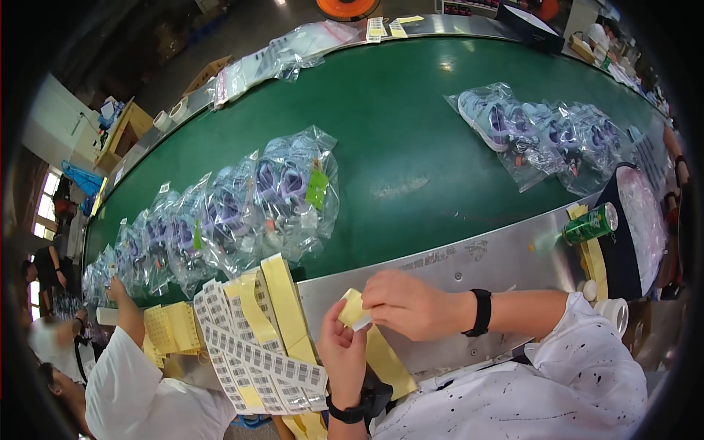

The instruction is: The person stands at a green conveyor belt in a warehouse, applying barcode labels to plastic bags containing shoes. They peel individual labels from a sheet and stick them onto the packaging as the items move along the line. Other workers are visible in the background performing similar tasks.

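Note:
Over the metal edge of the table, both my hands meet at a small piece of yellow backing paper (350, 306) with a white label part at its lower corner. My left hand (343, 356) pinches it from below, between thumb and fingers. From the right, my right hand (411, 304) has its fingertips closed on the paper's edge. Just left of my hands lie sheets of white barcode labels (253, 359) and yellow backing strips (287, 308). Another yellow strip (389, 363) lies under my hands.
Pairs of light-blue shoes in clear bags (290, 183) line the green belt (389, 117) on the left; more bagged shoes (543, 128) lie at right. A green can (590, 224) rests beside a dark box (623, 227). A co-worker's arm (130, 319) reaches toward the left bags.

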Demonstrator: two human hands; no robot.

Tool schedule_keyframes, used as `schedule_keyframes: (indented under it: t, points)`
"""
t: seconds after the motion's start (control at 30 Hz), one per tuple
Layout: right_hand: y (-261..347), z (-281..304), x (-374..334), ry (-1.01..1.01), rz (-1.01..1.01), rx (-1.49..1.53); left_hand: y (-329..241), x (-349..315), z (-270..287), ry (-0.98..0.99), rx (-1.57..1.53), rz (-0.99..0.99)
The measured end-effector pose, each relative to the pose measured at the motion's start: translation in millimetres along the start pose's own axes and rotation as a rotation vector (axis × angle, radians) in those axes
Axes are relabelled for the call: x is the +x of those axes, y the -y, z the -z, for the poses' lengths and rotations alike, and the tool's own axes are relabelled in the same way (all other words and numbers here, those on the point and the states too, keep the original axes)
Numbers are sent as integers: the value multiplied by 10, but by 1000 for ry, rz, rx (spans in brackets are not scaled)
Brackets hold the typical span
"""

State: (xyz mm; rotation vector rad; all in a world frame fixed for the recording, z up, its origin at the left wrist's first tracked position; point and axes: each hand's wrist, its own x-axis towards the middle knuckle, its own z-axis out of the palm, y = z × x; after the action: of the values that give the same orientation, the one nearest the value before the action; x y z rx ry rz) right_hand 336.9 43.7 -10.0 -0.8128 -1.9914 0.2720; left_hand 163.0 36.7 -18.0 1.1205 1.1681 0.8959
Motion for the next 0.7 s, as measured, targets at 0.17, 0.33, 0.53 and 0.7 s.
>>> schedule_keyframes:
  t: [0.17,0.33,0.53,0.7]
  points:
    - [-636,293,374,-425,-664,568,232,-86,57,8,0,67]
    - [-2332,399,350,-454,-1182,1059,512,-269,-144,-123,68,-66]
    - [-3149,55,678,-315,-1198,1429,494,-340,-137,-84,191,-22]
    - [-3503,-3,862,-286,-1203,1336,427,-351,-128,-91,412,-62]
